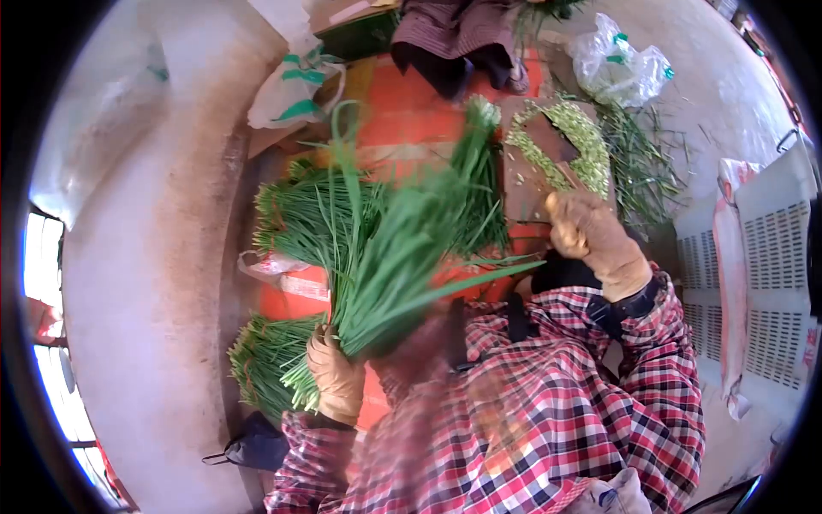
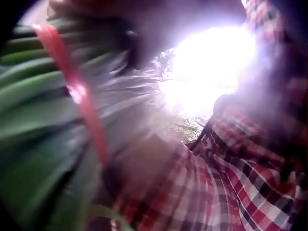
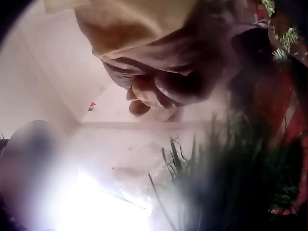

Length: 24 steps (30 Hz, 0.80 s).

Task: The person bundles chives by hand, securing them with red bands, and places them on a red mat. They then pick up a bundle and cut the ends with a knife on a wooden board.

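In the head view my gloved left hand (image 1: 336, 377) grips a bunch of garlic chives (image 1: 390, 257) near its pale stalk ends. The long leaves fan up and right, blurred by motion. In the left wrist view a red strip (image 2: 77, 91) crosses green leaves close to the camera. My gloved right hand (image 1: 599, 244) is raised with its fingers curled, just below a cutting board (image 1: 522, 193). A cleaver (image 1: 548, 137) lies on that board among chopped pale green bits (image 1: 586, 137), its handle toward the hand. In the right wrist view no object shows at the curled fingers (image 3: 149, 91).
More chive bunches (image 1: 300, 214) lie left on the red sheet (image 1: 394, 103), one (image 1: 265, 364) near my left hand. Loose green leaves (image 1: 638, 163) lie right of the board. Plastic bags (image 1: 621, 64) and a white perforated crate (image 1: 771, 257) stand around. Another person (image 1: 454, 34) sits opposite.
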Each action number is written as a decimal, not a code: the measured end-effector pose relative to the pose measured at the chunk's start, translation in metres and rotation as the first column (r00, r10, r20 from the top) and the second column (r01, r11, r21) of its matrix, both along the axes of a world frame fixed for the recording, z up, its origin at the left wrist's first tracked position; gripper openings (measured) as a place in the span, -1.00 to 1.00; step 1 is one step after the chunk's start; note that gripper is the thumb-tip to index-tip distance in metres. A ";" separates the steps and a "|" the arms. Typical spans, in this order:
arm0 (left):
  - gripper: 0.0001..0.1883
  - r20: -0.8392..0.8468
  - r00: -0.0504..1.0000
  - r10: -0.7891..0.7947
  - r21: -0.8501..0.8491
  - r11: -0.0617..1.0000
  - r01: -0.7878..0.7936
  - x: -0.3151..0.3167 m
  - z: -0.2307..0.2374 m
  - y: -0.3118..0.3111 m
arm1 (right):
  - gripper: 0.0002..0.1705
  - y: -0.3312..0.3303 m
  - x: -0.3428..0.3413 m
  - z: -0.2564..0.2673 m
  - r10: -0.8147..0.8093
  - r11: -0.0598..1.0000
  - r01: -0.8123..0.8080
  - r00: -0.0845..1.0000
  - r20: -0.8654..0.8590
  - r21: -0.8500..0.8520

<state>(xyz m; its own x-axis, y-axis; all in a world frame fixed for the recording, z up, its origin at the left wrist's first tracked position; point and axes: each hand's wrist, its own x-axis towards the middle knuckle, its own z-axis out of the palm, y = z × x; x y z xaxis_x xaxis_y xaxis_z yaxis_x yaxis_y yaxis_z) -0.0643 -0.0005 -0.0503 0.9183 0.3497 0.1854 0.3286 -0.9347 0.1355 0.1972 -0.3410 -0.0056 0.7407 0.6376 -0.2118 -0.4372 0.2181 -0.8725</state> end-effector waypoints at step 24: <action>-0.66 0.139 0.933 0.331 0.412 0.838 -0.358 0.014 -0.076 -0.037 | -0.40 0.091 -0.016 0.031 0.503 0.788 -0.083 0.658 0.561 -0.610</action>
